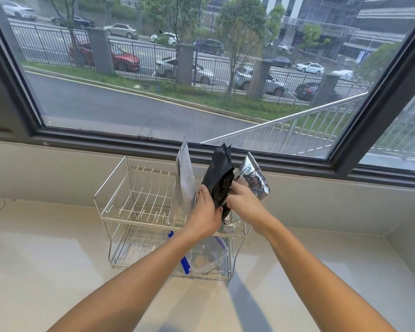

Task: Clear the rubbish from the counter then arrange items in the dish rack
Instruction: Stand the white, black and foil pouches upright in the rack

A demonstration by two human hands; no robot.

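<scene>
Black pouch [218, 178] gripped by both hands, upright in wire rack [110, 204]

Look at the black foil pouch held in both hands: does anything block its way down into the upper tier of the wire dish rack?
Partly. The black foil pouch, held by the left hand and right hand, hangs over the wire dish rack between a white printed packet and a crinkled silver foil bag already standing there, leaving a narrow gap.
</scene>
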